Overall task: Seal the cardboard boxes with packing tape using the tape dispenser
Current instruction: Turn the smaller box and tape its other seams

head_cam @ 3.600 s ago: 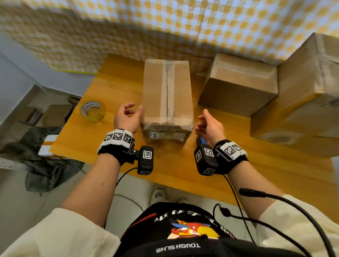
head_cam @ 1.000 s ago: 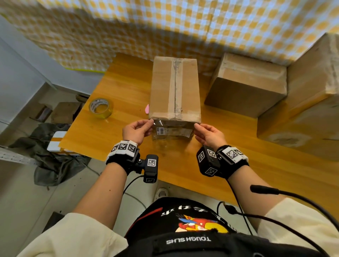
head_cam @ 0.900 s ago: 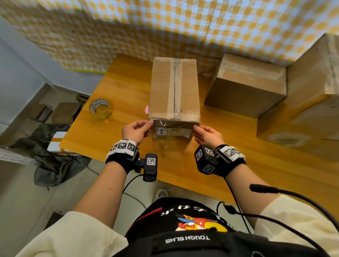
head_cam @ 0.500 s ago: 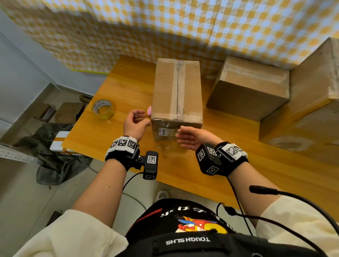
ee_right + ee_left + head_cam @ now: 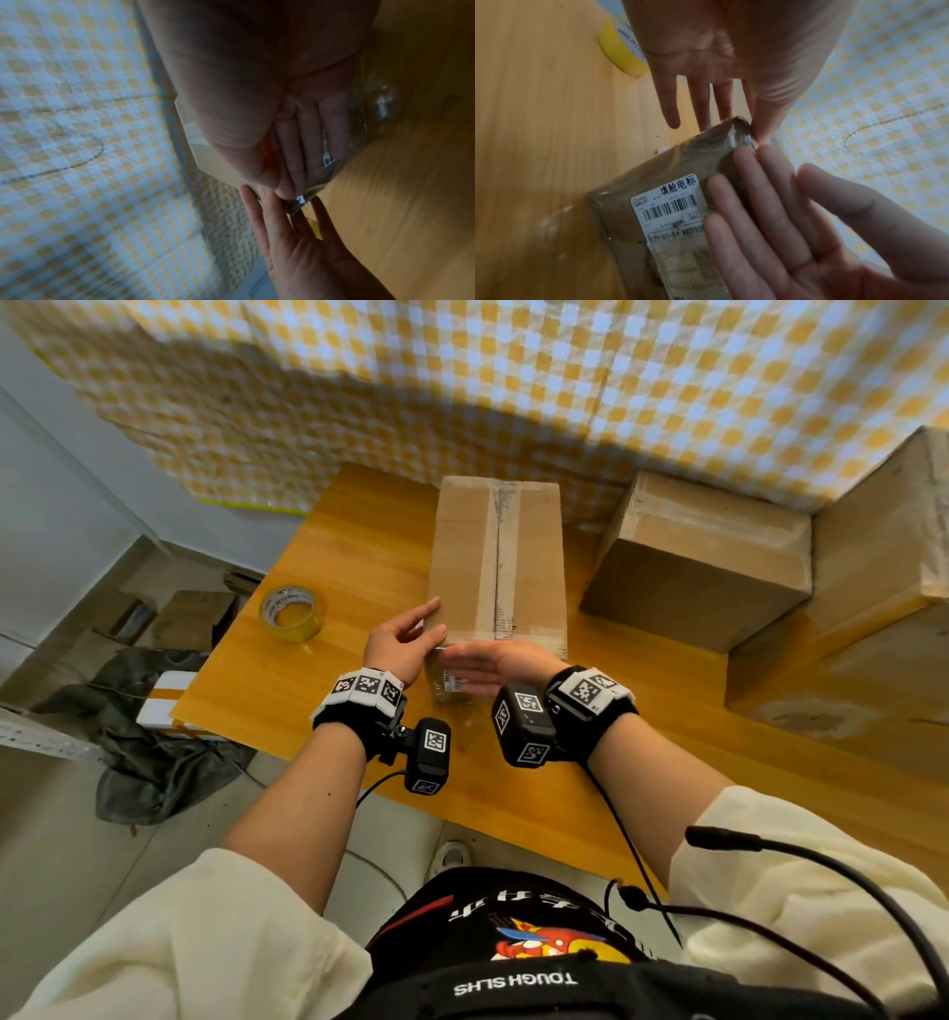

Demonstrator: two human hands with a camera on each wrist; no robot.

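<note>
A long cardboard box lies lengthwise on the wooden table, with tape along its top seam and clear tape over its near end. My right hand lies flat across that near end face, its straight fingers pressing the tape beside the barcode label. My left hand is at the box's near left corner, fingers straight, touching the left side. In the right wrist view the right hand covers the box end and the left hand is below it. No tape dispenser is in view.
A yellow tape roll lies on the table left of the box. A small pink object shows by the box's left side. Two larger cardboard boxes stand to the right. A checkered sheet hangs behind. Clutter lies on the floor at left.
My right hand has swept left across the box's near end, from the right corner to the left one. My left hand went from pinching the tape to straight fingers against the left side.
</note>
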